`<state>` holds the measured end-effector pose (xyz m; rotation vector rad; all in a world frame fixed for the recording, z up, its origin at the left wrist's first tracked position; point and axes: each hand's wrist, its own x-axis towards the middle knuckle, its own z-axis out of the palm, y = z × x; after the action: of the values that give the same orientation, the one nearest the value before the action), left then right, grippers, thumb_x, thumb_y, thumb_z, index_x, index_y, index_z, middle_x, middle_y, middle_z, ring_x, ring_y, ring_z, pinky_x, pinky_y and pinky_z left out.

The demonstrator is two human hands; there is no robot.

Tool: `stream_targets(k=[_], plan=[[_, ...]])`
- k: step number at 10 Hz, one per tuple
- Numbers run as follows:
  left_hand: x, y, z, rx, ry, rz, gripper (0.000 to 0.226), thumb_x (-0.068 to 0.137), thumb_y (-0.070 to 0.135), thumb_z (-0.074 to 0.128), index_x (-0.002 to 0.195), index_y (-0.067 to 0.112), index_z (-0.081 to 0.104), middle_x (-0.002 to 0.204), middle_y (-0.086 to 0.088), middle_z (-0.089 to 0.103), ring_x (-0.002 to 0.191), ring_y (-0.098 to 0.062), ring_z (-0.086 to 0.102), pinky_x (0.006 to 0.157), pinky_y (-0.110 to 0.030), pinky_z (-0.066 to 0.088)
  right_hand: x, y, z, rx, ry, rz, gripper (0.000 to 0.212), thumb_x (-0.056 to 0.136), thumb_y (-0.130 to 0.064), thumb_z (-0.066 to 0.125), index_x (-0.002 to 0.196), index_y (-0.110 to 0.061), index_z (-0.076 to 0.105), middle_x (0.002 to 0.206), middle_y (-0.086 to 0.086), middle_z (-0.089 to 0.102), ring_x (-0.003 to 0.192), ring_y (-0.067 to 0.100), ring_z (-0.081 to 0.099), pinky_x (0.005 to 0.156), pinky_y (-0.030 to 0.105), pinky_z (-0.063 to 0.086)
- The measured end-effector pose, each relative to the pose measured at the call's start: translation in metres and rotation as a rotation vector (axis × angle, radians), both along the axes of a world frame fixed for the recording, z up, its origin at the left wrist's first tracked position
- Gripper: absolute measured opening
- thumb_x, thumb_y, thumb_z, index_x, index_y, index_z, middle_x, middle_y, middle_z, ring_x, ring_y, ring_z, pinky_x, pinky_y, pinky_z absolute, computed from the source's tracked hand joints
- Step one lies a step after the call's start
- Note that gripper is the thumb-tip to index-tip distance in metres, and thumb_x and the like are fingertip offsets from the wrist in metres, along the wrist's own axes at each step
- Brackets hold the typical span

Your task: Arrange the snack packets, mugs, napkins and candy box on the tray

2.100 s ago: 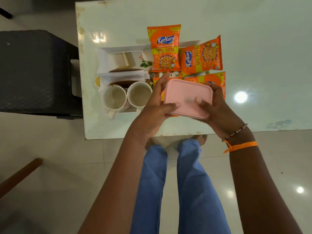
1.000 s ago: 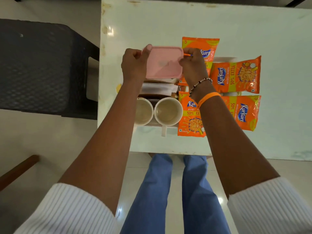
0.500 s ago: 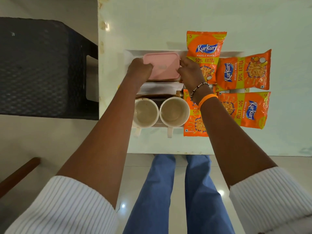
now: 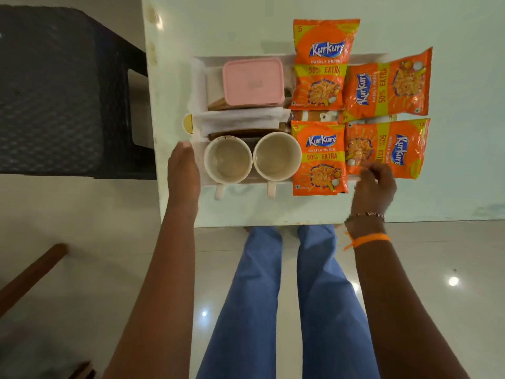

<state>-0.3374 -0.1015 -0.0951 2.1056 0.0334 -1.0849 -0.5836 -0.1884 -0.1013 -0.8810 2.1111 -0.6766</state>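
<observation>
A white tray (image 4: 246, 58) lies on the white table (image 4: 451, 28). The pink candy box (image 4: 252, 82) rests on its far left part, free of both hands. White napkins (image 4: 240, 119) lie just in front of it. Two cream mugs (image 4: 228, 160) (image 4: 276, 159) stand at the near left. Several orange snack packets (image 4: 322, 64) (image 4: 388, 143) cover the right half. My left hand (image 4: 183, 170) lies straight-fingered along the tray's near left side, beside the left mug. My right hand (image 4: 374, 187) has curled fingers at the near edge of the near right packet; whether it grips is unclear.
A dark woven chair (image 4: 54, 91) stands close against the table's left side. The table's near edge runs just in front of the tray, with my legs below it. A brown wooden piece (image 4: 27, 274) shows at the lower left on the floor.
Both hands carried the pink box over the mugs, set it on the tray's far left and let go. They then drew back to the tray's near left and near right sides.
</observation>
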Motion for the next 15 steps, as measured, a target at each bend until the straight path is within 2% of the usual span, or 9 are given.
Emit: stream_targets(k=[1, 3, 4, 6, 9, 10, 11, 13, 15], plan=[[-0.007, 0.014, -0.005, -0.003, 0.190, 0.106, 0.042, 0.097, 0.048, 0.028, 0.130, 0.027, 0.045, 0.126, 0.006, 0.051, 0.120, -0.016, 0.046, 0.108, -0.039, 0.032, -0.033, 0.015, -0.019, 0.282, -0.097, -0.178, 0.016, 0.091, -0.003, 0.041, 0.091, -0.013, 0.054, 0.054, 0.004, 0.061, 0.042, 0.002, 0.055, 0.053, 0.021, 0.046], [-0.013, 0.019, -0.008, -0.064, 0.256, 0.090, 0.051, 0.096, 0.053, 0.023, 0.135, 0.027, 0.044, 0.121, 0.005, 0.054, 0.117, -0.018, 0.048, 0.098, -0.037, 0.038, -0.041, 0.009, -0.040, 0.379, -0.501, -0.233, 0.013, 0.094, -0.007, 0.045, 0.085, -0.015, 0.051, 0.039, -0.016, 0.062, 0.042, -0.003, 0.062, 0.053, 0.011, 0.054], [-0.013, 0.021, -0.008, -0.094, 0.249, 0.067, 0.051, 0.096, 0.052, 0.023, 0.136, 0.027, 0.044, 0.123, 0.005, 0.054, 0.116, -0.018, 0.049, 0.097, -0.036, 0.039, -0.039, -0.001, -0.043, 0.411, -0.469, -0.180, 0.006, 0.093, -0.007, 0.047, 0.096, -0.011, 0.050, 0.058, -0.005, 0.065, 0.055, 0.005, 0.062, 0.054, 0.014, 0.051], [-0.009, 0.021, -0.011, -0.109, 0.241, 0.031, 0.051, 0.096, 0.053, 0.022, 0.134, 0.028, 0.046, 0.120, 0.007, 0.054, 0.112, -0.016, 0.050, 0.092, -0.035, 0.041, -0.041, -0.008, -0.048, 0.432, -0.417, -0.165, 0.037, 0.091, -0.003, 0.050, 0.127, 0.007, 0.046, 0.075, 0.002, 0.052, 0.066, 0.011, 0.053, 0.063, 0.020, 0.049], [-0.005, 0.005, -0.018, -0.119, 0.231, -0.008, 0.053, 0.095, 0.053, 0.026, 0.136, 0.024, 0.043, 0.121, 0.006, 0.054, 0.107, -0.014, 0.053, 0.074, -0.024, 0.048, -0.044, -0.023, -0.051, 0.414, -0.406, -0.121, 0.041, 0.091, -0.005, 0.049, 0.130, 0.004, 0.043, 0.094, 0.004, 0.057, 0.066, 0.007, 0.051, 0.096, 0.028, 0.047], [-0.009, -0.002, -0.018, -0.103, 0.186, -0.008, 0.050, 0.095, 0.050, 0.029, 0.135, 0.023, 0.044, 0.119, 0.007, 0.054, 0.102, -0.013, 0.054, 0.076, -0.025, 0.048, -0.044, -0.032, -0.052, 0.420, -0.441, -0.134, 0.042, 0.092, -0.005, 0.047, 0.133, 0.003, 0.040, 0.136, 0.016, 0.051, 0.069, 0.007, 0.053, 0.095, 0.023, 0.046], [-0.016, -0.006, -0.019, -0.094, 0.150, 0.025, 0.037, 0.097, 0.047, 0.030, 0.121, 0.026, 0.047, 0.116, 0.006, 0.052, 0.104, -0.013, 0.050, 0.088, -0.033, 0.043, -0.044, -0.034, -0.047, 0.443, -0.485, -0.151, 0.041, 0.093, -0.003, 0.045, 0.133, 0.004, 0.039, 0.144, 0.018, 0.043, 0.091, 0.016, 0.059, 0.095, 0.026, 0.046], [-0.038, 0.007, -0.011, -0.109, 0.113, 0.079, 0.031, 0.100, 0.041, 0.026, 0.122, 0.028, 0.042, 0.118, 0.005, 0.048, 0.110, -0.013, 0.045, 0.103, -0.039, 0.035, -0.047, -0.020, -0.019, 0.588, -0.652, -0.215, 0.031, 0.098, -0.013, 0.038, 0.126, -0.003, 0.046, 0.125, 0.022, 0.055, 0.117, 0.035, 0.053, 0.090, 0.040, 0.045], [-0.082, 0.035, 0.030, 0.221, -0.397, -0.165, 0.043, 0.099, 0.027, 0.036, 0.136, 0.006, 0.040, 0.141, -0.018, 0.041, 0.128, -0.032, 0.041, 0.105, -0.042, 0.035, -0.036, -0.007, 0.030, 0.493, -0.368, 0.155, 0.022, 0.094, -0.009, 0.044, 0.109, 0.000, 0.057, 0.083, 0.011, 0.061, 0.077, 0.027, 0.057, 0.068, 0.030, 0.046]])
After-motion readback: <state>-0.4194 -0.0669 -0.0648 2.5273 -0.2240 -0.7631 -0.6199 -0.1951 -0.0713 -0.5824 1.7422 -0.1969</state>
